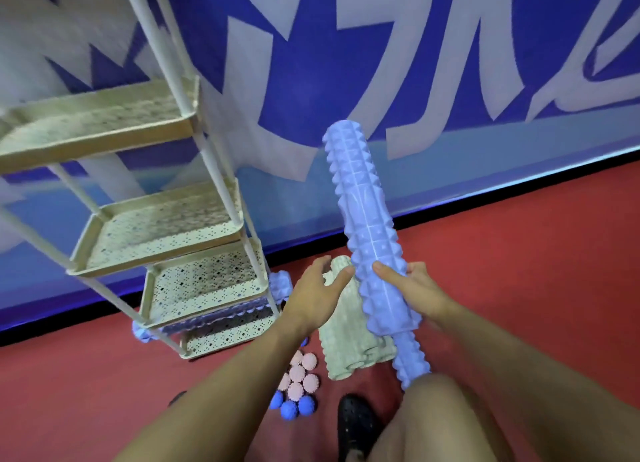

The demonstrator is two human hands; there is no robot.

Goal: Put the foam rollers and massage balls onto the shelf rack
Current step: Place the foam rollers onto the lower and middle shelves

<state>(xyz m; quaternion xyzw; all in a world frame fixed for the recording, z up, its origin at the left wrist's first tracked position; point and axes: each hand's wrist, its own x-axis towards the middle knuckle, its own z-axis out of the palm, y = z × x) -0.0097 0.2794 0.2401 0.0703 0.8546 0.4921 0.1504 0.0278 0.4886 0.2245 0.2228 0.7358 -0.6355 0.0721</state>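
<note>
Foam roller (363, 219): the right hand (415, 293) grips its lower part; the left hand (317, 293), released, should steady it toward the shelf rack (156, 254) left of the grip.

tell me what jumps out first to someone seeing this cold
A long blue foam roller stands tilted mid-frame, gripped near its lower end by the right hand, with the open left hand beside it. At left rises a cream shelf rack, and pink and blue massage balls cluster on the red floor below the hands.
</note>
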